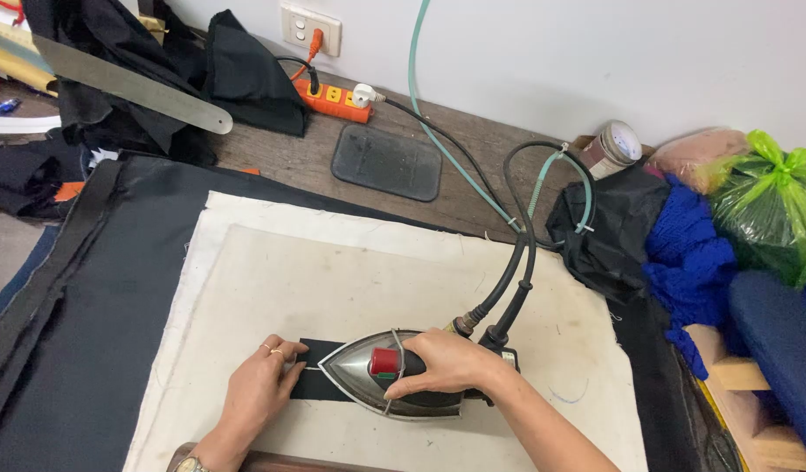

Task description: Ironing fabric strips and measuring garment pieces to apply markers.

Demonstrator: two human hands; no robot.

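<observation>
A plain white wall (595, 52) runs along the back of a worn wooden table (473, 149). On the wall, above the table's far edge, sits a white socket plate (310, 28) with an orange plug in it. Below the socket plate, on the table, lies an orange power strip (335, 98). The light is even and soft, without hard shadows.

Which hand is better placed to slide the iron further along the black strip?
Right: the right hand grips the iron, while the left hand lies flat on the black strip.
</observation>
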